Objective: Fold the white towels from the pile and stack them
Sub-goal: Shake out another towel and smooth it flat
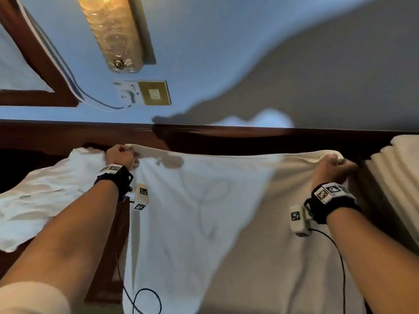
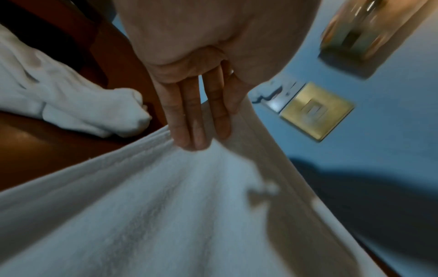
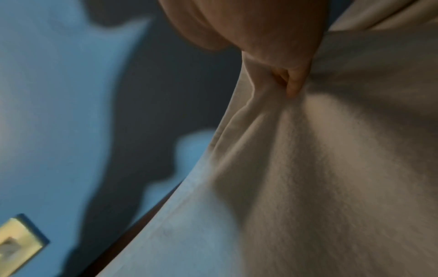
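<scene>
The towel [image 1: 204, 211] hangs spread between both hands, left hand [image 1: 120, 156] and right hand [image 1: 333, 168], whose fingers [image 2: 189, 120] pinch its top corners. It looks soft, limp and light; corners seem the best hold.

Left hand [image 2: 189, 90] at centre, fingers [image 2: 196, 121] laid straight along the towel [image 2: 166, 215] edge, pinching it; crumpled pile [image 2: 71, 105] at 9 o'clock; brass switch plate [image 2: 316, 110] at 2 o'clock.

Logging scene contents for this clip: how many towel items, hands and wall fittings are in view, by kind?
Held towel: 1
Unfolded pile: 1
Folded stack: 1
Hands, left hand and right hand: 2
Wall lamp: 1
Brass switch plate: 1
Total: 7
</scene>
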Action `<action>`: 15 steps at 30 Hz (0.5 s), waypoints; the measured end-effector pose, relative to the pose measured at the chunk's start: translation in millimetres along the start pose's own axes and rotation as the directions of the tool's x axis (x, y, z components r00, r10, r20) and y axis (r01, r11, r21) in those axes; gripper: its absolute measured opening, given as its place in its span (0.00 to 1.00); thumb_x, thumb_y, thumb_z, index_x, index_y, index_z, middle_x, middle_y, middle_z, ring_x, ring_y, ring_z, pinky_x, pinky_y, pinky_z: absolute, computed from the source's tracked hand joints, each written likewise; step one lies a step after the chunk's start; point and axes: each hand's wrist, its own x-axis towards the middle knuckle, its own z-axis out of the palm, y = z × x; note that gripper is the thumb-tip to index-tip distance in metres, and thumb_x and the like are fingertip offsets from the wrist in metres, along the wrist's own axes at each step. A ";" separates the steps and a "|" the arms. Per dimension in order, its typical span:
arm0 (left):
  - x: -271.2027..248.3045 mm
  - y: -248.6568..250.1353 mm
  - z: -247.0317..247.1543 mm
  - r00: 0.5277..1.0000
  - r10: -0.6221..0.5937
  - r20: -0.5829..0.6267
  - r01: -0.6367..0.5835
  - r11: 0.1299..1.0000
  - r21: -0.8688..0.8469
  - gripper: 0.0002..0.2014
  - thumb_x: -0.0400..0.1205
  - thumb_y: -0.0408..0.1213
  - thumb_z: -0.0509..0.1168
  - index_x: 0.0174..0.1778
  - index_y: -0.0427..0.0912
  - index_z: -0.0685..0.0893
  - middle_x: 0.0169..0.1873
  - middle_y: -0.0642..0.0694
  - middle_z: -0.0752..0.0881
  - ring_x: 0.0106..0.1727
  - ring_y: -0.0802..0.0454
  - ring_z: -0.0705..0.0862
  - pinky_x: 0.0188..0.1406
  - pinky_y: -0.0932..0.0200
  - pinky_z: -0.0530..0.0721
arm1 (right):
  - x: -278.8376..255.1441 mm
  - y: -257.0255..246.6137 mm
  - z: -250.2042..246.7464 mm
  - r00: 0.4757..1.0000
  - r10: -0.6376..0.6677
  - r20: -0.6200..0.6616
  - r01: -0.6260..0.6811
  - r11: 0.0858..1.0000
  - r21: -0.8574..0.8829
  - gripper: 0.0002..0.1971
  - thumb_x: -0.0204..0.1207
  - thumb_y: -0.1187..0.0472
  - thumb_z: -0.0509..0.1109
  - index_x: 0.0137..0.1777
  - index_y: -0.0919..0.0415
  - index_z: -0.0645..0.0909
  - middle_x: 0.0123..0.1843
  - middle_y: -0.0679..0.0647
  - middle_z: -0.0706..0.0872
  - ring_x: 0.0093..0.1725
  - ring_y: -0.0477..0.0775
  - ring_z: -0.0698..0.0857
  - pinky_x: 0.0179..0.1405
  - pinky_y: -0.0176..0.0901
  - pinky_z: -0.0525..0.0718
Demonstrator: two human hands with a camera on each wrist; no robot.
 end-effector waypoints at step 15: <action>62.5 -82.7 137.2 0.945 0.102 0.311 -0.301 0.642 0.705 0.21 0.80 0.35 0.67 0.71 0.50 0.82 0.71 0.38 0.81 0.71 0.32 0.80 0.71 0.41 0.80 | 53.0 130.0 132.4 0.939 0.074 0.335 0.084 0.897 -0.434 0.25 0.88 0.66 0.61 0.84 0.62 0.63 0.81 0.67 0.72 0.79 0.67 0.73 0.75 0.53 0.71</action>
